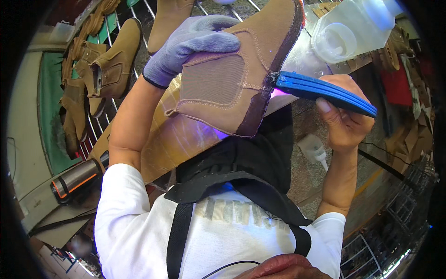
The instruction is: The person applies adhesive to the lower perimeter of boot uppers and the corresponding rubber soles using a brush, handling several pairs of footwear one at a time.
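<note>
A tan ankle boot (258, 39) with a grey elastic side panel lies on its side in front of me, its lower edge coated dark brown. My left hand (197, 39), in a grey knit glove, grips the boot's shaft, with part of the fingers hidden inside the opening. Bare, my right hand (346, 114) is closed around a blue-handled brush (325, 88). The brush's dark tip touches the lower edge of the boot near the heel. No outsole shows on the boot.
A translucent plastic jug (355, 30) stands at the far right. Several tan boots (118, 58) sit on a metal rack at left. A steel flask (76, 179) lies lower left. Cardboard (160, 149) lies under the boot, and a small squeeze bottle (313, 149) is below my right hand.
</note>
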The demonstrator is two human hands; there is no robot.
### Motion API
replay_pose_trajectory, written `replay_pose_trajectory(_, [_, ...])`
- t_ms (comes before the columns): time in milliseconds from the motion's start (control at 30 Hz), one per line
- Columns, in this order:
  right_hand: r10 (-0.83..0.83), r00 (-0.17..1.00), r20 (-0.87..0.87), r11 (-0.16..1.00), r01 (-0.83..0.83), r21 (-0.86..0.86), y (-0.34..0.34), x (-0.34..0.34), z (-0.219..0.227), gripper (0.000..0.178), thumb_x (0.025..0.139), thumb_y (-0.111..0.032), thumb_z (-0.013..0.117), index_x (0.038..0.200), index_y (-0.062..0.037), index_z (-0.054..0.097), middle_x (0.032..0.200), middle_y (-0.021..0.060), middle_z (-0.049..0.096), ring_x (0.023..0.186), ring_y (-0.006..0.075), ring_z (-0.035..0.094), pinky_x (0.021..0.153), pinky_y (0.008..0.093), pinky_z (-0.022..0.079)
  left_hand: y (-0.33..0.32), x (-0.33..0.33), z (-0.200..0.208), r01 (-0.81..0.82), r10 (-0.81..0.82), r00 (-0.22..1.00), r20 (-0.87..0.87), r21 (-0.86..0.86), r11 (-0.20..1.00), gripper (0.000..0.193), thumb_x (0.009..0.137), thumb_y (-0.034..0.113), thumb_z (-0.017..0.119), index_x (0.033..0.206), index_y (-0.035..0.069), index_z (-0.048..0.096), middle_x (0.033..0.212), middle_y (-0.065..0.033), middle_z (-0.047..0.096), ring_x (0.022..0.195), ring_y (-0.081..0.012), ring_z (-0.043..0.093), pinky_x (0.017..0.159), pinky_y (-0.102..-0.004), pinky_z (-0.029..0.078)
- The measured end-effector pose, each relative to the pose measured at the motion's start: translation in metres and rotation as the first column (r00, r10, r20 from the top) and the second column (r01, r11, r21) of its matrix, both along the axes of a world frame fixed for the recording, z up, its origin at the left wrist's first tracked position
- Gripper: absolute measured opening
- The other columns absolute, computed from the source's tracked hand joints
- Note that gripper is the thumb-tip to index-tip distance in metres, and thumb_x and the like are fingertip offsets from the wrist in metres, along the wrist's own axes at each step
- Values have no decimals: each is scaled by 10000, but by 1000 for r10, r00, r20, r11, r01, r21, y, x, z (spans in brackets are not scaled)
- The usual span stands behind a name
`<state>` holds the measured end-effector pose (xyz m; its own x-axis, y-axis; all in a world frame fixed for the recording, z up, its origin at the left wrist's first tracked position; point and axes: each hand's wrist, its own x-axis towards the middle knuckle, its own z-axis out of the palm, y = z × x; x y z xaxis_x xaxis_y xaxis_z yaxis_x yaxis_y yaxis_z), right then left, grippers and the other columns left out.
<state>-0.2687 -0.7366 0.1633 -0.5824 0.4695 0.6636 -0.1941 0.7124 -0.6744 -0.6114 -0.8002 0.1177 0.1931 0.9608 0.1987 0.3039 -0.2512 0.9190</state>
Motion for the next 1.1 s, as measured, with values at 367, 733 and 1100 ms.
replay_pose_trajectory(367, [43,997,65,989,-52,140,-7,-9,8,272,811,-1,811,1057,55,708,923,171,746,843,281,737,747,336,582,-5,-9,13,13,4,989,-150,116,993,437,899,162,709,1329,108,647,1227,-155,696,1086,-297,704,923,-337,569])
replay_pose_trajectory(733, [101,988,113,987,-114,117,-17,-9,19,266,792,-26,814,1024,60,716,910,170,748,828,299,744,733,358,584,-21,28,65,-174,219,969,110,-318,932,676,829,369,767,1298,-100,637,1203,-147,692,1105,-193,643,984,-312,476])
replay_pose_trajectory(1100, [75,995,73,997,-74,-8,-25,-4,16,225,815,27,796,1019,76,716,943,162,743,856,294,723,772,371,569,-24,19,62,-262,279,960,20,-283,923,642,844,370,751,1279,-90,648,1136,-102,714,1022,-146,651,921,-285,499])
